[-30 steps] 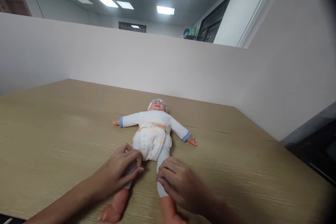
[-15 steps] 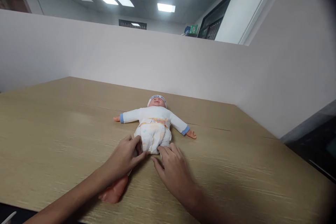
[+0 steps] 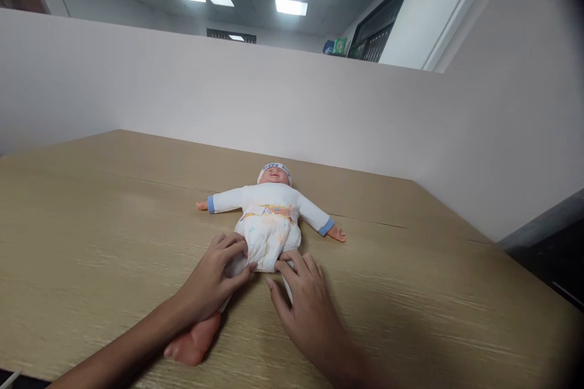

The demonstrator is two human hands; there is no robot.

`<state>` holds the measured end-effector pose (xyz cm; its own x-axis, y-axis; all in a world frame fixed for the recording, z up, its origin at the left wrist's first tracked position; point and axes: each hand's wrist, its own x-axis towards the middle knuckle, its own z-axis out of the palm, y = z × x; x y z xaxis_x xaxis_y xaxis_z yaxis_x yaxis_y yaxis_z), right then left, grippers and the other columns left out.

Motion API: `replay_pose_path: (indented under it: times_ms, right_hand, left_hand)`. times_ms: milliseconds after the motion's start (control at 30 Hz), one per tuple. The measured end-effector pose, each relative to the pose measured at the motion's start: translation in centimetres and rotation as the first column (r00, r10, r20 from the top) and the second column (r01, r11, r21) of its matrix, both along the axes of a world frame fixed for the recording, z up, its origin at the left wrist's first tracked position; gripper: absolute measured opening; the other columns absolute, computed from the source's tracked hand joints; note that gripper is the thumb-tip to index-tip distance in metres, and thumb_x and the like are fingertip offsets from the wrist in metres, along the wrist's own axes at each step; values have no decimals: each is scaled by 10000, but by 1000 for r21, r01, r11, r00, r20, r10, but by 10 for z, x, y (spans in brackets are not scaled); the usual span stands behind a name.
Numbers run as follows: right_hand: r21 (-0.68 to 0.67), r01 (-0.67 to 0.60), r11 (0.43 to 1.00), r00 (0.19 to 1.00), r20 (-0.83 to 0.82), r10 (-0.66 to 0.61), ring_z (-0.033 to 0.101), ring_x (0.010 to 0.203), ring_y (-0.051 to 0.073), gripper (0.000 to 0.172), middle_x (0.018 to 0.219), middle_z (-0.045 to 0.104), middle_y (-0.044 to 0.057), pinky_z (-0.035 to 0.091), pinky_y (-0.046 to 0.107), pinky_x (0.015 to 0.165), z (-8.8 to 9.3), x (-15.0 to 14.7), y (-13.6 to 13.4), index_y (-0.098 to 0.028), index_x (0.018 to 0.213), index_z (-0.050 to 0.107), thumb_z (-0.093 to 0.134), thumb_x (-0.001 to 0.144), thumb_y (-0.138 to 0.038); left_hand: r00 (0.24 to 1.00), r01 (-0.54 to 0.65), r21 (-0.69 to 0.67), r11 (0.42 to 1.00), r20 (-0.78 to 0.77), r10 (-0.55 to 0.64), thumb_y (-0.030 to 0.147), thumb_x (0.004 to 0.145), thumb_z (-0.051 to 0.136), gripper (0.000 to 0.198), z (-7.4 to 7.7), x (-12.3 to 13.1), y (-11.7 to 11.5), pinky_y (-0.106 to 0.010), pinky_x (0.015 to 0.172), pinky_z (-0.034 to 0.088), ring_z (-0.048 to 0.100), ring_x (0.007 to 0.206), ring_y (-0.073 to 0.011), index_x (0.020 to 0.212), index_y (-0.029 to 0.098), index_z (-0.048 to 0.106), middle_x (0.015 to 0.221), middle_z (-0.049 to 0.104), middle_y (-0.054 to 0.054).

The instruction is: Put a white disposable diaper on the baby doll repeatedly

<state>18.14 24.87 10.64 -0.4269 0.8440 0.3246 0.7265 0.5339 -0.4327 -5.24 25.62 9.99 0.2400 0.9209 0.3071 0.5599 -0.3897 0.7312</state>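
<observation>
A baby doll [image 3: 274, 194] lies on its back on the wooden table, arms spread, in a white top with blue cuffs and a printed cap. Round its hips is a white diaper [image 3: 267, 237] with an orange printed band. My left hand [image 3: 221, 270] curls over the leg on the left, its fingers and thumb at the diaper's leg edge. At the diaper's lower right edge, my right hand [image 3: 298, 285] has its fingertips on the cloth, thumb apart. One bare doll foot [image 3: 194, 340] shows below my left wrist; my right hand covers most of the other leg.
The wooden table [image 3: 410, 292] stretches out on all sides of the doll. A pale partition wall [image 3: 274, 103] stands behind it. A dark object [image 3: 547, 249] is at the far right, beyond the table edge. Past the partition, a green package [image 3: 339, 45] shows near a window.
My right hand has shifted slightly, and more of the white leg shows between its thumb and fingers. My left fingers still rest at the diaper's edge. The view has tilted a little.
</observation>
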Motion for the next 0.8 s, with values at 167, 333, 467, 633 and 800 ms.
replay_pose_path:
  times_ms: [167, 333, 467, 633, 800]
  right_hand:
    - [-15, -2, 1000, 1000, 2, 2, 559, 1241, 360, 213, 1450, 659, 90, 444, 591, 1060, 1, 2, -3, -254, 1248, 687, 672, 1038, -221]
    - [-55, -15, 998, 1000, 11, 15, 556, 1301, 368, 295, 1489, 670, 78, 433, 599, 1097, 4, 2, -8, -254, 1261, 670, 685, 979, -170]
    - [-78, -37, 996, 999, -20, 35, 555, 1299, 358, 353, 1430, 695, 84, 423, 580, 1108, 6, 1, -7, -243, 1270, 650, 677, 935, -138]
    - [-83, 17, 996, 996, -81, -23, 619, 1142, 322, 274, 1167, 719, 91, 475, 498, 1017, 5, -1, 6, -223, 1172, 631, 710, 912, -182]
    - [-130, 81, 988, 963, -247, -111, 673, 1079, 277, 230, 1137, 742, 50, 480, 440, 975, 1, -3, 18, -246, 1126, 560, 689, 935, -244]
  left_hand:
    - [1000, 3, 16, 1000, 3, -3, 398, 1058, 643, 175, 0, 0, -1, -472, 1112, 401, 503, 1241, -300, 1027, 235, 696, 1354, 664, -68]
    - [1000, -7, -28, 1000, 12, 7, 407, 1048, 642, 205, 2, 1, -3, -464, 1044, 421, 500, 1144, -293, 958, 224, 647, 1207, 696, -61]
    - [999, -14, -63, 998, 31, 16, 420, 1036, 644, 224, 0, 1, -1, -425, 955, 439, 517, 1059, -274, 937, 219, 642, 1028, 655, -47]
    - [1000, -21, -71, 997, 14, 22, 451, 1026, 636, 265, -6, -1, 6, -393, 891, 420, 505, 973, -255, 920, 209, 622, 945, 566, -31]
    - [997, -55, -84, 995, 48, 59, 491, 994, 681, 291, -12, -2, 8, -393, 916, 422, 496, 983, -255, 1032, 207, 631, 994, 541, -28]
